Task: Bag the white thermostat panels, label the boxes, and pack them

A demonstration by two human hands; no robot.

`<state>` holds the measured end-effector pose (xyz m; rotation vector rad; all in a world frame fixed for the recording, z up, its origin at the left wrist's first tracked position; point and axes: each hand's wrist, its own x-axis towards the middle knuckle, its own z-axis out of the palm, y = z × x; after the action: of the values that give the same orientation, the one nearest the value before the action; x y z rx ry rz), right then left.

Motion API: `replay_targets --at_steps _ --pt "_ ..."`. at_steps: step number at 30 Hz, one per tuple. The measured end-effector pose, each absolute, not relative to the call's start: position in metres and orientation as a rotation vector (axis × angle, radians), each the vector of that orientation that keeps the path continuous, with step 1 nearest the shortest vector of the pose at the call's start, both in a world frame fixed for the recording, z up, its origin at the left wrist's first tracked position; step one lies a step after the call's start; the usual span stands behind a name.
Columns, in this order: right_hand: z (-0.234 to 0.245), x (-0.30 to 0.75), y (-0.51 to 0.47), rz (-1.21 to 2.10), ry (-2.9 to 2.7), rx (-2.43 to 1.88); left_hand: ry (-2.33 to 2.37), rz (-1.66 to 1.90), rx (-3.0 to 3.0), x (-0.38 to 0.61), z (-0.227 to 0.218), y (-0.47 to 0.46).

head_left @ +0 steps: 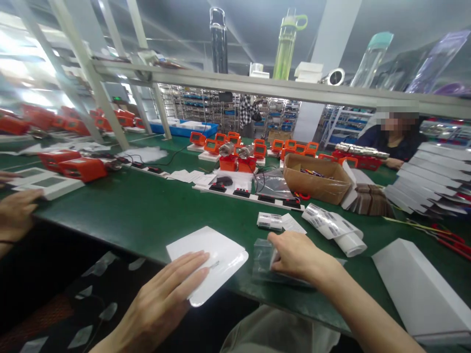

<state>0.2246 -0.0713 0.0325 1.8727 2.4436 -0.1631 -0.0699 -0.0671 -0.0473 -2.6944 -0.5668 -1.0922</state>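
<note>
My left hand (162, 296) holds a white folded card or booklet (221, 245) at the table's front edge. Its fingers lie across the top, and its thumb is hidden. Small dark print shows by the fingertips. To the right, my right hand (300, 255) has its fingers curled down on a clear plastic bag (261, 262) lying flat on the green table. Something white shows under those fingers, mostly covered. Just beyond that hand are a small roll of labels (270, 221) and a slip of white paper (294, 224).
A larger label roll (334, 230) and a long white box (423, 289) lie at right. Behind stand a brown carton (316, 184), a power strip (250, 196) and orange devices (237, 164). A co-worker's hand (16, 211) is at far left; another person (393, 137) sits opposite.
</note>
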Motion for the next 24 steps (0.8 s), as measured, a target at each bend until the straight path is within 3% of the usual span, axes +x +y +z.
replay_targets --at_steps 7,13,18,21,24 --pt "0.035 0.227 -0.071 -0.14 2.444 1.77 -0.524 -1.092 -2.725 -0.061 -0.046 -0.069" --pt "0.04 0.285 -0.081 -0.28 2.718 1.933 -0.694 -1.412 -2.781 -0.05 -0.037 -0.073" --pt "0.07 0.339 -0.105 -0.505 3.104 2.42 -1.19 -1.687 -2.853 -0.036 -0.028 -0.066" --pt "0.09 0.335 -0.122 -0.371 3.214 2.871 -1.251 -1.763 -2.986 -0.021 -0.023 -0.055" --pt "0.105 0.297 -0.126 -0.484 3.372 3.179 -1.201 -1.792 -3.148 -0.004 -0.016 -0.047"
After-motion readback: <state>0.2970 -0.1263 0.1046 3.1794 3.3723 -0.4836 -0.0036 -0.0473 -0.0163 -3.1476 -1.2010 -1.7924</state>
